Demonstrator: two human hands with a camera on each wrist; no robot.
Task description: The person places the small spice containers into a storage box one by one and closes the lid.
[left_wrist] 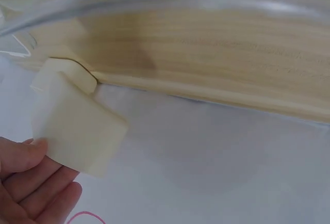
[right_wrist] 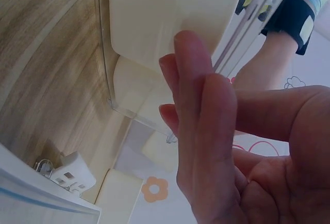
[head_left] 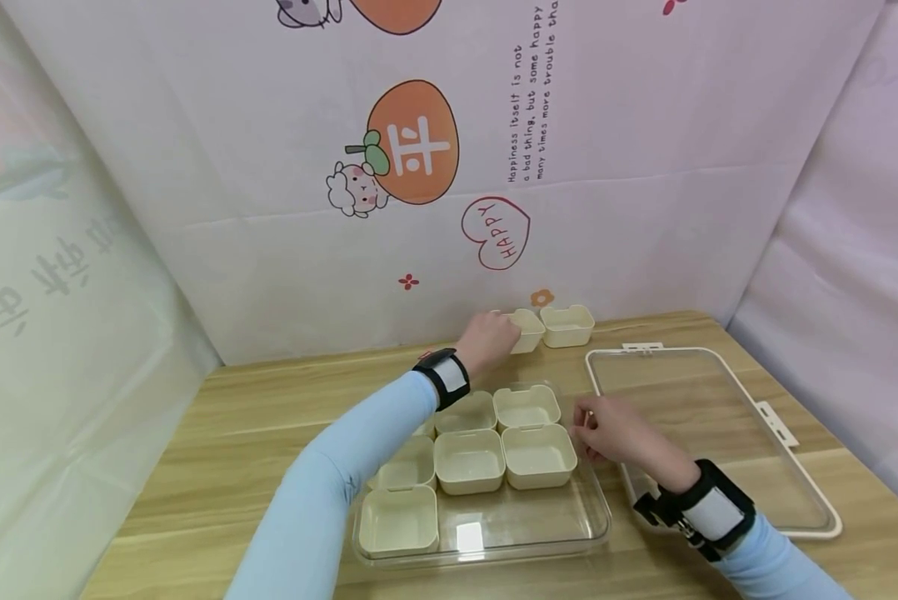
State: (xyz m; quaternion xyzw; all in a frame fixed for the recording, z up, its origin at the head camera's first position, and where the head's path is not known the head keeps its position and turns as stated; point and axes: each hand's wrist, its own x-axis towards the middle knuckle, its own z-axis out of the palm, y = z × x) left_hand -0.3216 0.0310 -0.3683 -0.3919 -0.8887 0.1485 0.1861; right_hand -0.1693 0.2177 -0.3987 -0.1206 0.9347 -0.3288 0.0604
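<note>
At the back of the table my left hand (head_left: 489, 343) pinches a small cream container (head_left: 526, 331) by its edge. In the left wrist view that container (left_wrist: 77, 126) is tilted, with the thumb on one face and the fingers behind it. Beside it stands a second cream container (head_left: 569, 327). My right hand (head_left: 614, 429) is at the right side of a clear tray (head_left: 524, 525), its fingers loosely bent and holding nothing. Several cream containers (head_left: 539, 457) stand in the tray, partly hidden by the left arm.
To the right lies a clear lid (head_left: 704, 433) with a white rim and clips, partly under the right forearm. Behind the wooden table (head_left: 246, 433) a printed white cloth (head_left: 269, 275) hangs along the back edge.
</note>
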